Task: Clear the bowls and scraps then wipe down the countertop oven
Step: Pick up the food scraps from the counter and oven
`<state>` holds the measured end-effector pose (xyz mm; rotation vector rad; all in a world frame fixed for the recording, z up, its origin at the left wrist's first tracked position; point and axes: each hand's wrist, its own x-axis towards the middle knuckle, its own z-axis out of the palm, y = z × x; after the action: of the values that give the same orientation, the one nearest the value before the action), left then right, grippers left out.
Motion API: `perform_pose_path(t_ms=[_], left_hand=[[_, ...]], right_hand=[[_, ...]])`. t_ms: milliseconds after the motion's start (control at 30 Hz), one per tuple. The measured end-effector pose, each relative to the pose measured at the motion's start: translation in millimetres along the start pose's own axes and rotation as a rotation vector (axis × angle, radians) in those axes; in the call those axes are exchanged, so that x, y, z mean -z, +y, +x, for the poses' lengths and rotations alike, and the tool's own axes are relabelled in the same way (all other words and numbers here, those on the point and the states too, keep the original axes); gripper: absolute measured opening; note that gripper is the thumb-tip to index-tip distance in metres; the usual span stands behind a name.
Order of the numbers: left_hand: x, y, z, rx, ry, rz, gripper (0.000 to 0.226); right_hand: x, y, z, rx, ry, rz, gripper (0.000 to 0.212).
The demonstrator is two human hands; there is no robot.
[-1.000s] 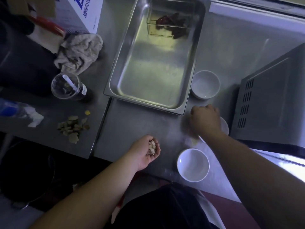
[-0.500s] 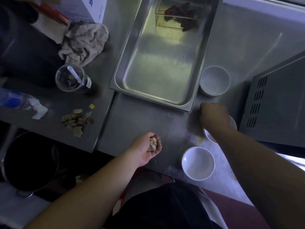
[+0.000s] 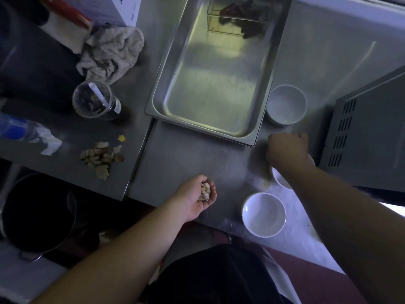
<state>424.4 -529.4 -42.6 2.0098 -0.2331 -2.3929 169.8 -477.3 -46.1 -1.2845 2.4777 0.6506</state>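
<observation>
Left hand cups scraps at lower centre; right hand fisted at bench, contents unclear, over middle bowl: sweep crumbs toward cupped palm, kept level.

Three white bowls, all upright: one at 2 o'clock, just right of the steel pan's near corner; one at 5 o'clock near the counter edge; a third between them, largely hidden. Pale scraps: a pile at 9 o'clock, a handful at centre. Grey vented oven at 3 o'clock.
</observation>
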Motion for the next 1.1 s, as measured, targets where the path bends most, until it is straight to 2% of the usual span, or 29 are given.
perform_pose_path(t_ms=[133,300,367,500,600,700,900,1100], left_hand=[[-0.5,1.6,-1.9,-0.003,-0.018,-0.002,0.034],[-11.5,5.9,-11.8,-0.016,-0.076,-0.051,0.031],[-17.5,6.5,-15.9,-0.018,-0.101,-0.073,0.029],[-29.3,6.8,-25.6,-0.001,-0.187,-0.127,0.025],[-37.2,4.8,-31.3,-0.004,-0.229,-0.127,0.02],[-41.8,-0.6,-32.8,-0.044,-0.255,-0.01,0.017],[-44.4,-3.6,-45.1,0.007,-0.357,-0.007,0.03],[-43.9,-1.6,-41.3,-0.015,-0.349,0.022,0.007]], right_hand=[[8.3,-2.5,-6.4,0.008,0.008,0.119,0.007],[27.6,-1.3,-33.5,-0.041,0.078,0.371,0.021],[38.0,-5.3,-52.4,-0.049,0.105,0.544,0.021],[53.2,-24.3,-96.5,0.112,0.105,0.887,0.014],[55.3,-39.6,-122.0,0.24,0.144,0.916,0.014],[50.8,-52.2,-135.9,0.327,0.215,0.912,0.015],[33.6,-66.4,-146.2,0.297,0.388,0.942,0.024],[21.2,-68.2,-154.1,0.395,0.436,0.837,0.025]])
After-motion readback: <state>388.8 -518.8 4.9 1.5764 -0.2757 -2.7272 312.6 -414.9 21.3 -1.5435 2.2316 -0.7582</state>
